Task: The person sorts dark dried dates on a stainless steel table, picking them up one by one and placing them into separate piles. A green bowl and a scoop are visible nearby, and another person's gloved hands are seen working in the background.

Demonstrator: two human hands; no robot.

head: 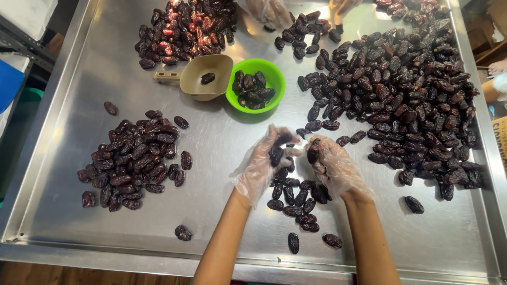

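Both my hands wear thin clear plastic gloves over a steel tray table point(222, 153). My left hand point(264, 163) is closed around several dark dates. My right hand point(332, 166) pinches one dark date at its fingertips, close beside the left hand. Under and between my hands lies a small heap of dates point(296, 203). A very large heap of dates point(406, 100) spreads to the right of my right hand. A medium heap point(132, 161) lies to the left.
A green bowl point(272, 74) with several dates and a tan scoop point(203, 79) holding one date stand at the centre back. A reddish date heap point(185, 29) lies behind. Another person's gloved hands point(272, 10) work at the far edge. The tray has raised rims point(105, 248).
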